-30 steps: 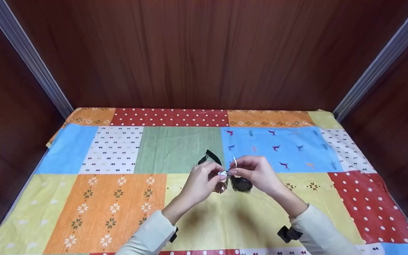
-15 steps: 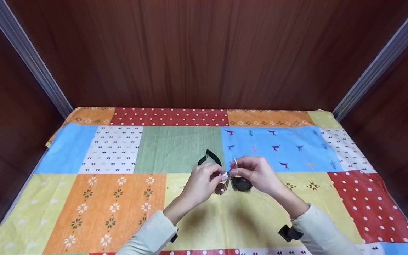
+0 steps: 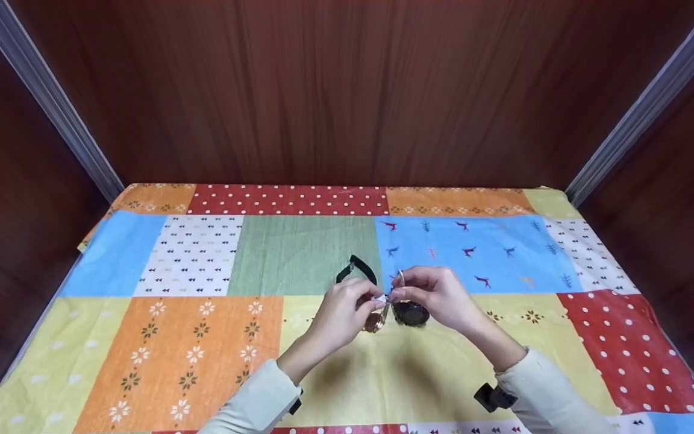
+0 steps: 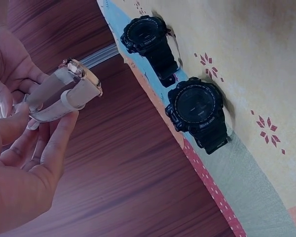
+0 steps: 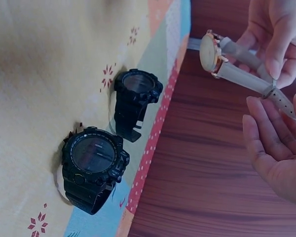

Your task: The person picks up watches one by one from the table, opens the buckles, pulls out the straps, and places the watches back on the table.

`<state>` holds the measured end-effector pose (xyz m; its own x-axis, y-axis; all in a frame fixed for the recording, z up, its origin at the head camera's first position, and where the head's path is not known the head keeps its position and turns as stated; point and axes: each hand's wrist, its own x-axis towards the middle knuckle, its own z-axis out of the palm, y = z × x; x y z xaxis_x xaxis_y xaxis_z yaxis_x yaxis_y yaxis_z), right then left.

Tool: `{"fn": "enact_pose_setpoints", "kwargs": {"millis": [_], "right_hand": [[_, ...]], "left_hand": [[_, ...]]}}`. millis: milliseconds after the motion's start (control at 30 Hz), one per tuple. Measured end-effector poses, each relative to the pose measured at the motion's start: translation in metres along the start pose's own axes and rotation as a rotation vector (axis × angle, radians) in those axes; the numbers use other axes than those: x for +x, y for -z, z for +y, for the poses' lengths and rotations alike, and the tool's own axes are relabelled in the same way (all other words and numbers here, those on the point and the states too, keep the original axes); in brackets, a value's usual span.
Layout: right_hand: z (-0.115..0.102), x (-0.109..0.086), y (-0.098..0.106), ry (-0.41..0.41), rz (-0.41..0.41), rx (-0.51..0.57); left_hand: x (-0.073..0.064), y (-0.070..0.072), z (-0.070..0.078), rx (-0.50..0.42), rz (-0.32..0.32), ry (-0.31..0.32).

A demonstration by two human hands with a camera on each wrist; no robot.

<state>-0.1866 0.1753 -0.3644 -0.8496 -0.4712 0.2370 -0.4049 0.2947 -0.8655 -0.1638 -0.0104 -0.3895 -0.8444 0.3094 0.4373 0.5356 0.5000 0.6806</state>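
Both hands hold a wristwatch (image 5: 209, 52) with a rose-gold case and a whitish strap, raised above the table. Its case (image 3: 374, 322) hangs below the fingers in the head view. My left hand (image 3: 342, 310) pinches the strap near the buckle (image 5: 270, 91). The right hand (image 3: 440, 296) grips the strap's holed tail (image 5: 284, 104), whose end (image 3: 400, 277) sticks up beside the fingers. In the left wrist view the strap (image 4: 54, 101) forms a loop; fingers partly hide the buckle area there.
Two black sports watches lie on the patchwork cloth: one (image 3: 411, 313) below my right hand, the other (image 3: 360, 268) behind the left hand, partly covered. Dark wood panels (image 3: 323, 90) rise at the back and on both sides of the table.
Both hands stay almost in place. The strap's tail end beside my right fingers has turned and bent slightly, and the hanging case has swung a little.
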Motion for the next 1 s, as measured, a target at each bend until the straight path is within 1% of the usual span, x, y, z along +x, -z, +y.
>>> {"fn": "enact_pose_setpoints", "kwargs": {"millis": [233, 367, 467, 600, 667, 733, 833, 900, 1000], "right_hand": [[0.0014, -0.0004, 0.0007, -0.004, 0.003, 0.003], [0.0022, 0.0000, 0.0001, -0.013, -0.001, 0.033], [0.0022, 0.0004, -0.0003, -0.031, 0.008, 0.051], [0.0011, 0.0009, -0.0005, -0.050, 0.030, 0.023], [0.0002, 0.0013, -0.0004, -0.054, 0.035, 0.003], [-0.0007, 0.0016, -0.0007, -0.060, 0.044, -0.005], [-0.0022, 0.0018, -0.0015, -0.060, 0.055, -0.007], [-0.0030, 0.0018, -0.0025, -0.059, 0.059, -0.005], [-0.0035, 0.0014, -0.0035, -0.053, 0.057, 0.000]], "left_hand": [[-0.0005, 0.0010, -0.0004, -0.040, -0.017, 0.018], [-0.0004, 0.0013, -0.0016, -0.073, -0.033, 0.043], [0.0001, 0.0017, -0.0017, -0.118, -0.050, 0.069], [0.0011, 0.0026, -0.0009, -0.152, -0.048, 0.081], [0.0021, 0.0032, 0.0000, -0.141, -0.036, 0.067], [0.0032, 0.0033, 0.0007, -0.121, -0.021, 0.040], [0.0047, 0.0028, 0.0020, -0.097, -0.019, 0.018], [0.0052, 0.0020, 0.0026, -0.081, -0.022, 0.015], [0.0055, 0.0013, 0.0041, -0.062, -0.034, 0.035]]}}
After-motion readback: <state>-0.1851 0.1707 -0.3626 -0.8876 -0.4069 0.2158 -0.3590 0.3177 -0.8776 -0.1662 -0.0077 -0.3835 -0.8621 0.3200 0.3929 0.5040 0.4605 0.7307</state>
